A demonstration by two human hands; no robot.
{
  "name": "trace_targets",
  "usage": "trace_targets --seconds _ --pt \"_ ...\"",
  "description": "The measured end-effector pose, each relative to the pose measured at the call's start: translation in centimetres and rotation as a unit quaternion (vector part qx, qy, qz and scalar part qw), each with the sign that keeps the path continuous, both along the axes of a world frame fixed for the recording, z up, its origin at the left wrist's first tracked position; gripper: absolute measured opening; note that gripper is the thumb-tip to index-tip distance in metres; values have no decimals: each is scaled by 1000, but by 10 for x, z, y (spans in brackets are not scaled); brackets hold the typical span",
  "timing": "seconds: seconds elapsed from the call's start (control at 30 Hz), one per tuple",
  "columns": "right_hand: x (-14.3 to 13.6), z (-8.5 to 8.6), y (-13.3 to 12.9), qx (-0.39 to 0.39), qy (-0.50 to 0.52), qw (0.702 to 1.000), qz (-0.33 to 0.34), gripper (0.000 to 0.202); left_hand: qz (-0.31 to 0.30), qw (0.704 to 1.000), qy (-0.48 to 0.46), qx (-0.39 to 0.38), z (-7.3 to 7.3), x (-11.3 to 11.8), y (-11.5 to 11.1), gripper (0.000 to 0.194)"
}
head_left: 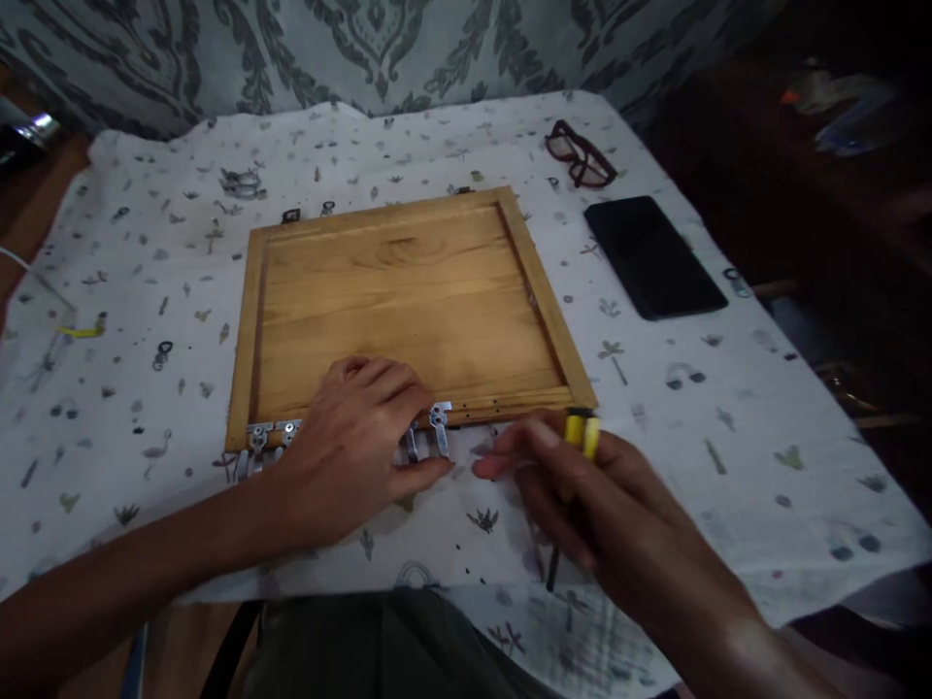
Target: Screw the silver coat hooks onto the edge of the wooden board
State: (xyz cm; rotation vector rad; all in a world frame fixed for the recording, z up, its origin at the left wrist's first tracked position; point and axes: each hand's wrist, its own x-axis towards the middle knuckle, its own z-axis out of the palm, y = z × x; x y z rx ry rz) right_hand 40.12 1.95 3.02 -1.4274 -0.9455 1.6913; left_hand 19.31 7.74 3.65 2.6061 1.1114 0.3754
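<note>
A framed wooden panel [408, 291] lies on the cloth, with several metal hooks [258, 437] fixed along its near edge. My left hand [353, 447] is closed over that edge, fingers on the wood and thumb against the lower end of the rightmost metal hook [441, 427]. Its palm hides part of the row. Just right of the hooks, my right hand [582, 485] is closed around a yellow-and-black screwdriver [575, 432], whose dark shaft points down toward me. Whether its fingertips also pinch something small cannot be made out. Small dark holes dot the edge between the hands.
A white patterned cloth [655, 388] covers the table. Loose metal hooks [240, 183] lie at the back left. Glasses [582, 155] and a black phone [651, 257] rest right of the panel. A patterned fabric [364, 49] rises behind; a yellow piece [83, 330] lies left.
</note>
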Motion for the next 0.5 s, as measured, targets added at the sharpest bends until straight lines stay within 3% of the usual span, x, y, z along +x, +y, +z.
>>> trace_targets --seconds 0.17,0.27,0.37,0.5 --pt "20 15 13 150 29 979 -136 43 -8 1000 -18 -3 -1 -2 0 33" --pt "24 13 15 235 -5 952 -196 32 -15 1000 -23 -2 -2 -3 0 31" --pt "24 6 11 247 -23 947 -202 34 -10 1000 -19 -9 -2 -4 1 30" --pt "23 -4 4 296 6 943 -153 28 -7 1000 -23 -16 -1 -3 1 30"
